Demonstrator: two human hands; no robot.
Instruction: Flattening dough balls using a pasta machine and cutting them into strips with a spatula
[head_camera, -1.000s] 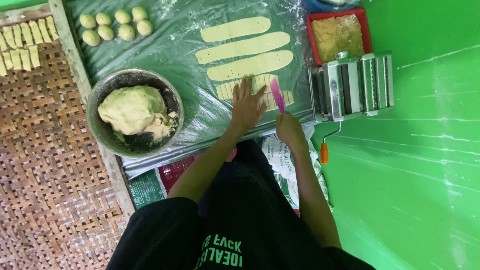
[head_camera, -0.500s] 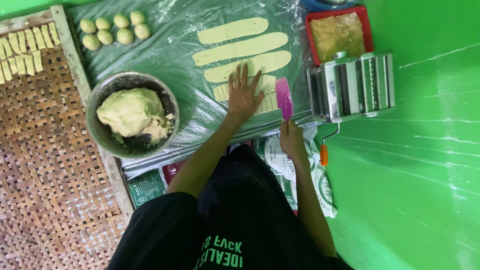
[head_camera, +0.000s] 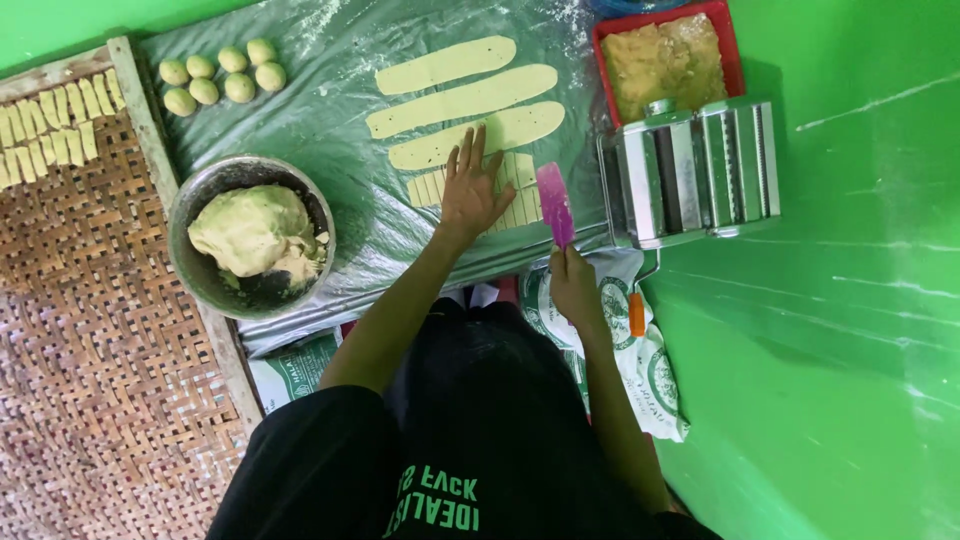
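My left hand (head_camera: 472, 187) lies flat, fingers spread, on a row of cut dough pieces (head_camera: 515, 190) on the plastic sheet (head_camera: 330, 120). My right hand (head_camera: 575, 285) grips a purple plastic scraper (head_camera: 554, 203), its blade standing just right of the cut pieces. Three long flat dough strips (head_camera: 465, 100) lie beyond my left hand.
A metal bowl (head_camera: 200, 270) with a lump of dough (head_camera: 255, 230) sits at the left. Several small dough balls (head_camera: 222, 75) lie at the far left of the sheet. A metal pasta roller (head_camera: 695, 170) and a red tray of filling (head_camera: 665, 55) stand on the right. A woven bamboo tray (head_camera: 90, 330) holds cut pieces (head_camera: 55, 125).
My left hand slid further onto the cut pieces. My right hand lifted the scraper from lying low beside them to an upright position to their right.
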